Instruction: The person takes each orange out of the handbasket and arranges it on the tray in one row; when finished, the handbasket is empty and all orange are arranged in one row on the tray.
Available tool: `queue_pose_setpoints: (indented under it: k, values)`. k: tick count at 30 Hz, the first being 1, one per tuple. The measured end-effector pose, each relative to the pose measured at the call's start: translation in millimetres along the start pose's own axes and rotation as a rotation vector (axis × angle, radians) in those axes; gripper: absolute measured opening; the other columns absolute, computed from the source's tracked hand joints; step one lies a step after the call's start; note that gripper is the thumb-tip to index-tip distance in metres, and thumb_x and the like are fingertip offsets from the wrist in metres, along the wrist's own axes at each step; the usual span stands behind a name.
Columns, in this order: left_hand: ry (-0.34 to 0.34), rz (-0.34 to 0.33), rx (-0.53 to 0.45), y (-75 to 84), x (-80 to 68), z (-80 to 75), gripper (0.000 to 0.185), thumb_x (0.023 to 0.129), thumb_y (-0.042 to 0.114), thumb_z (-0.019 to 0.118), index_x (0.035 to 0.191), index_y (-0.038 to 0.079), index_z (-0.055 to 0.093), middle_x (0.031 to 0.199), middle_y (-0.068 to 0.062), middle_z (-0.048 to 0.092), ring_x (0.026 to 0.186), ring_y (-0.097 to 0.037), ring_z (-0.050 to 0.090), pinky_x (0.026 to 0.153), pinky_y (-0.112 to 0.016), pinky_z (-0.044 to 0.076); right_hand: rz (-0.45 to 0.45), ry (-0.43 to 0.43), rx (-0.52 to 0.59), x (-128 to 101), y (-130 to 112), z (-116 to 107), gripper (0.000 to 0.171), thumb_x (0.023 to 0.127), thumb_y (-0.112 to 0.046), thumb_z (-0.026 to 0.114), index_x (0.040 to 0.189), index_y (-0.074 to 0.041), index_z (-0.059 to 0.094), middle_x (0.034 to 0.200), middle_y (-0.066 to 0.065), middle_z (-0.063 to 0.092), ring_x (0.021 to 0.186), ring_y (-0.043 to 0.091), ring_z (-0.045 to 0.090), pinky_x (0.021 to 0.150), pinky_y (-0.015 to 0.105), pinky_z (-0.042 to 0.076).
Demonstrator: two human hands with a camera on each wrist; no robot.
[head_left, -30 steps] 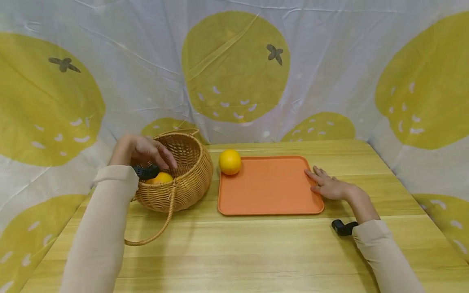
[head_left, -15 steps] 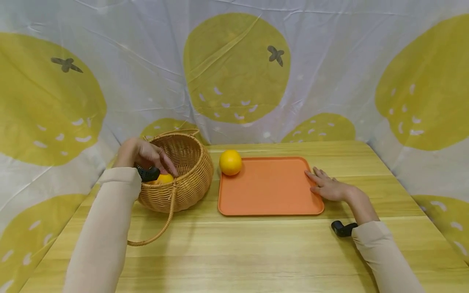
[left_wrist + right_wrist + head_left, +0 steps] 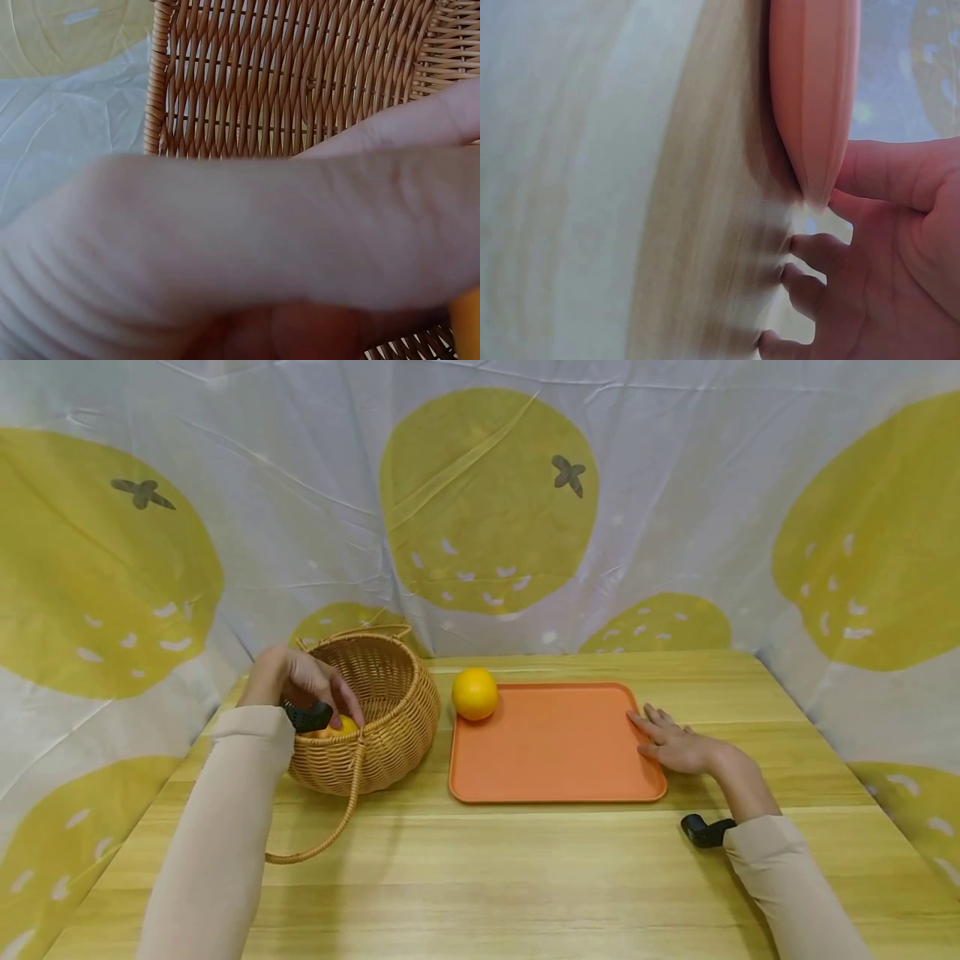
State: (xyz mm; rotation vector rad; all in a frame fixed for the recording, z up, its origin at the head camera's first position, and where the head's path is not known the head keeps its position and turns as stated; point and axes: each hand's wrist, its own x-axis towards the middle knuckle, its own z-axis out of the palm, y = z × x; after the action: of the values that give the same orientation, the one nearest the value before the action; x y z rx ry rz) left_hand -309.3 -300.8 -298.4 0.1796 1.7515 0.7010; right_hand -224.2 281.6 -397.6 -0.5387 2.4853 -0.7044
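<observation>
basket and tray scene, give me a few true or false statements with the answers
1. The left hand reaches into the basket, over an orange inside it. True.
2. A second orange sits in the middle of the tray. False: it sits at the tray's far left corner.
3. The right hand rests at the tray's right edge, thumb against the rim. True.
4. The basket stands on the tray. False: it stands on the wooden table, left of the tray.
5. The right hand holds an orange. False: it holds no fruit.
</observation>
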Motion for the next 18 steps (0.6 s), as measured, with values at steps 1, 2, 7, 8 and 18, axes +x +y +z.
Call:
queue_pose_setpoints:
  k: [1,2,7,8,18]
  values:
    - [0.008,0.002,0.009,0.0,0.1,0.7,0.03,0.101,0.005,0.062,0.13,0.007,0.071,0.16,-0.014,0.045,0.121,-0.015,0.057,0.095,-0.026,0.052,-0.001,-0.002,0.002,0,0,0,0.069,0.111,-0.025,0.046,0.163,0.005,0.012,0.165,0.039,-0.01,0.152,0.06,-0.011,0.113,0.081,-0.006]
    - [0.014,0.005,0.018,0.1,-0.2,1.5,0.03,0.102,0.006,0.061,0.13,0.005,0.071,0.162,-0.015,0.042,0.135,-0.022,0.05,0.107,-0.032,0.048,-0.002,-0.003,0.005,0,0,0,0.069,0.111,-0.025,0.046,0.163,0.005,0.012,0.165,0.04,-0.01,0.152,0.06,-0.011,0.113,0.081,-0.006]
    - [0.161,0.017,0.069,1.1,-2.1,2.8,0.035,0.102,0.015,0.065,0.135,0.005,0.066,0.144,-0.013,0.058,0.126,-0.028,0.053,0.104,-0.038,0.046,-0.004,0.001,0.004,1,-1,0,0.069,0.111,-0.024,0.046,0.163,0.005,0.013,0.165,0.04,-0.009,0.152,0.06,-0.011,0.113,0.082,-0.006]
    - [0.202,0.033,0.076,1.4,-2.2,2.9,0.038,0.102,0.016,0.064,0.138,0.005,0.063,0.137,-0.011,0.062,0.115,-0.025,0.056,0.098,-0.037,0.049,-0.004,-0.001,0.006,1,-1,0,0.069,0.111,-0.025,0.046,0.163,0.005,0.013,0.165,0.04,-0.009,0.152,0.06,-0.011,0.113,0.082,-0.006]
    - [0.384,0.171,0.099,0.7,9.2,2.6,0.057,0.103,0.024,0.065,0.153,0.005,0.045,0.147,-0.018,0.047,0.124,-0.024,0.051,0.095,-0.037,0.052,-0.022,0.003,0.029,8,21,5,0.087,0.107,-0.057,0.043,0.166,-0.004,0.009,0.168,0.033,-0.013,0.154,0.055,-0.015,0.113,0.08,-0.009]
